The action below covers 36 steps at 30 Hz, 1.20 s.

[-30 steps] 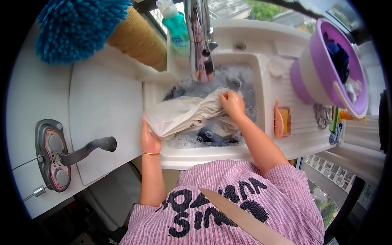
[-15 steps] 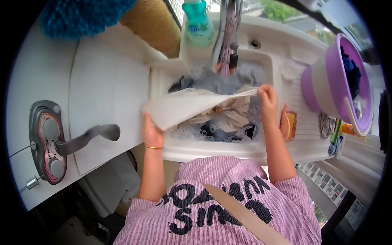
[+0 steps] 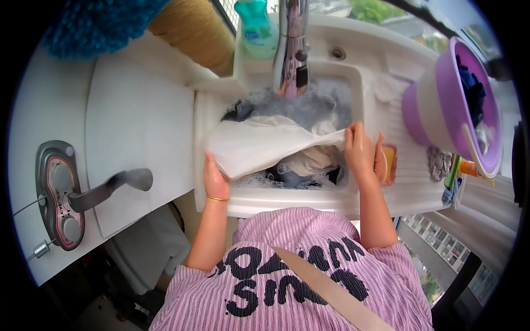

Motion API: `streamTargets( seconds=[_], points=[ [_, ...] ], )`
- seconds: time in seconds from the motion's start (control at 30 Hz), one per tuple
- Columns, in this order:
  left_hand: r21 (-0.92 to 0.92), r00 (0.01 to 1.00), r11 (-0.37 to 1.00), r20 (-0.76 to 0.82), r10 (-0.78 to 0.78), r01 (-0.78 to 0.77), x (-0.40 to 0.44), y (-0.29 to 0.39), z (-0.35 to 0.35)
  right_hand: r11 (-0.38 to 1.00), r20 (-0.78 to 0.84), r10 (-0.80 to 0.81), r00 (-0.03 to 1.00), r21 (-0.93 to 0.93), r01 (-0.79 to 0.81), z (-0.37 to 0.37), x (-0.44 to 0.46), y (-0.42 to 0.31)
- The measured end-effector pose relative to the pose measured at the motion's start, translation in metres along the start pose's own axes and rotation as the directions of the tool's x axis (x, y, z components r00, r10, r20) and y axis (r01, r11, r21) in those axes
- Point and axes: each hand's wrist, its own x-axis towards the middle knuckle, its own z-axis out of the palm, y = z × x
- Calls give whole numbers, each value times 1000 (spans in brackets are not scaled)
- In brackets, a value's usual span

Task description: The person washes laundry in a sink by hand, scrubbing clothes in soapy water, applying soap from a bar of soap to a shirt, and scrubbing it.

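A wet cream garment (image 3: 259, 144) is stretched between my two hands over the soapy sink (image 3: 201, 182). My left hand (image 3: 215, 175) holds its wide left end, with most of the fingers hidden behind the fabric. At the other end the cloth narrows into a twist, and my right hand (image 3: 358, 149) is closed around it near the sink's right rim. Part of the garment hangs down into the suds. Dark clothes (image 3: 292, 175) lie in the water beneath and behind it.
A chrome faucet (image 3: 291, 55) stands over the basin, beside a green soap bottle (image 3: 258, 33). On the right are a soap dish (image 3: 390, 165) and a purple-and-white bucket (image 3: 436, 99) with dark clothes. A grey-handled device (image 3: 62, 196) lies on the left counter.
The garment has been spread flatter and wider on the left, its right part pulled into a narrower twist. My right hand has moved slightly lower. The view has shifted a little.
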Motion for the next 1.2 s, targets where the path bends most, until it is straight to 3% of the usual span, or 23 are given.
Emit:
streamTargets(
  seconds=[0.13, 0.2, 0.3, 0.43, 0.53, 0.6, 0.63, 0.7, 0.73, 0.77, 0.8, 0.83, 0.87, 0.9, 0.97, 1.03, 1.1, 1.13, 1.2],
  points=[
    [43, 999, 999, -30, 19, -18, -8, -1, -4, 988, -158, -114, 981, 84, 128, 7, -3, 2],
    [74, 995, 992, -13, 98, -97, -8, -1, -3, 904, -107, 106, 989, 425, -51, 4, -2, -4],
    [81, 990, 988, -36, 135, -132, -12, 7, 4, 823, -93, 223, 970, 551, -136, -3, 1, -21],
    [84, 985, 982, -13, 170, -169, -14, 14, 9, 889, -192, 155, 969, 455, -52, -10, 7, -26],
    [62, 983, 983, -36, 178, -176, -16, 19, 14, 860, -162, 148, 976, 508, -47, -19, 9, -27],
    [-23, 973, 978, -108, 205, -209, -12, 21, 12, 748, -20, 158, 987, 655, -107, -29, 10, -23],
    [-33, 976, 980, -95, 195, -199, -10, 21, 11, 756, -32, 165, 986, 646, -106, -32, 11, -23],
    [108, 975, 977, -104, 197, -185, -7, 21, 7, 886, 4, 44, 999, 462, -41, -39, 13, -34],
    [266, 978, 947, -53, 201, -180, -2, 16, -1, 878, 64, 27, 998, 475, -54, -30, 16, -20],
    [257, 980, 949, -31, 195, -181, -1, 11, 0, 868, 120, 4, 993, 492, -62, -14, 17, -4],
    [586, 986, 806, -66, 152, -85, -1, 9, 1, 875, 148, 32, 989, 474, -99, -9, 16, -2],
    [834, 984, 551, -117, 132, 25, -2, 5, 0, 876, 134, 38, 990, 472, -97, -8, 15, 1],
    [932, 900, 321, 11, 435, -167, -4, -3, 11, 846, 158, 24, 987, 523, -104, -8, 12, -2],
    [931, 901, 320, 19, 434, -174, -3, -5, 19, 812, 183, 10, 983, 572, -115, -7, 9, -6],
    [818, 735, 143, 407, 542, -558, 1, -7, 40, 799, 203, 17, 979, 586, -136, -10, 2, -19],
    [662, 805, 462, 526, 275, -590, 10, -12, 82, 823, 203, -103, 974, 567, -32, -17, -2, -38],
    [512, 750, 636, 640, 165, -578, 12, -11, 135, 816, 254, -119, 960, 575, -51, -28, -5, -56],
    [505, 744, 636, 646, 171, -584, 26, -14, 146, 808, 290, -155, 944, 587, -47, -33, -5, -62],
    [545, 590, 759, 761, -270, -356, 53, -28, 163, 803, 287, -231, 930, 596, 15, -39, -3, -65]
  ],
)
